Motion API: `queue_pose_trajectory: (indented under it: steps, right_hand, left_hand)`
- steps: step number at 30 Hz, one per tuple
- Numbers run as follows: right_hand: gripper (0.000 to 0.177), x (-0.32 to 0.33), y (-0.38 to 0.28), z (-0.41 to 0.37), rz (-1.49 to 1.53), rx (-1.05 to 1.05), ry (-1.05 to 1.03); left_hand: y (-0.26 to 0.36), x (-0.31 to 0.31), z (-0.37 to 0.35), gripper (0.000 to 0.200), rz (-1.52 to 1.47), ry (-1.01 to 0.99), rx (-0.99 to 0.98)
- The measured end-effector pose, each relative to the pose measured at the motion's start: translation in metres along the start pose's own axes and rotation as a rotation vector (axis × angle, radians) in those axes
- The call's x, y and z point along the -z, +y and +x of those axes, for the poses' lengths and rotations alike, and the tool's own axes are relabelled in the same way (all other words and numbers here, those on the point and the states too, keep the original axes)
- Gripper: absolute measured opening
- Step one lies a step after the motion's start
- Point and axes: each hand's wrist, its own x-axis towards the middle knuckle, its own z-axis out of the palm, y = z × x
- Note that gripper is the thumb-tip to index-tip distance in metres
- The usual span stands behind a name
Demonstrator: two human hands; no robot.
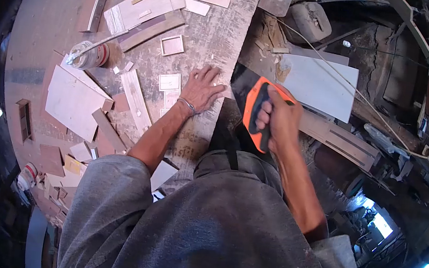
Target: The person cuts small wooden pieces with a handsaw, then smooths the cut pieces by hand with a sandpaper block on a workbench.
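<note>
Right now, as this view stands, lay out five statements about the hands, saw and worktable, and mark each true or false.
1. The right hand grips the saw by its handle. True.
2. The left hand is raised well above the worktable. False: it is spread low at the worktable's edge.
3. The saw's handle is partly orange. True.
4. The left wrist is bare. False: it wears a bracelet.
5. Wood pieces lie only right of the saw. False: many lie left of it, on the worktable.

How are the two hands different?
The left hand rests spread out near the table edge, while the right hand curls around the saw handle. The left hand has a thin band at its wrist; the right hand shows none. Both hands are bare, without gloves.
</note>
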Motion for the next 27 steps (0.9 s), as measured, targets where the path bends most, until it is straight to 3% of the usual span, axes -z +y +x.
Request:
queue_pose_trajectory:
  steps: [4,7,8,12,18,21,22,25,27]
  right_hand:
    - [0.049,0.009,-0.024,-0.007,0.029,-0.048,-0.003]
    - [0.04,-0.005,-0.007,0.007,-0.071,0.005,0.027]
    - [0.037,0.0,-0.006,-0.002,-0.111,0.051,-0.073]
    - [0.043,0.003,-0.006,0.02,-0.012,-0.086,0.021]
    - [0.044,-0.003,-0.019,0.009,-0.07,-0.046,0.009]
    - [0.045,-0.021,0.001,0.042,-0.108,-0.079,0.016]
    - [0.047,-0.016,0.001,0.036,-0.066,0.009,-0.078]
    - [0.046,-0.014,-0.005,0.012,0.01,-0.031,0.038]
    - [0.048,-0.026,0.014,0.04,0.04,-0.025,0.041]
  left_hand:
    - [-0.002,-0.001,0.001,0.027,-0.001,-0.02,-0.001]
    - [0.0,0.002,0.002,0.027,-0.026,-0.037,0.004]
    - [-0.004,-0.005,0.0,0.028,0.077,-0.052,-0.011]
    - [-0.001,0.0,0.0,0.03,0.007,-0.048,0.008]
    - [-0.001,0.002,0.002,0.03,-0.006,-0.057,0.026]
    - [0.005,-0.001,-0.002,0.032,0.001,-0.039,0.011]
    - [-0.003,-0.001,0.001,0.033,0.012,-0.017,0.007]
    - [0.0,0.002,0.001,0.035,-0.001,-0.052,0.024]
    - [0.003,0.003,0.0,0.035,0.005,-0.052,0.019]
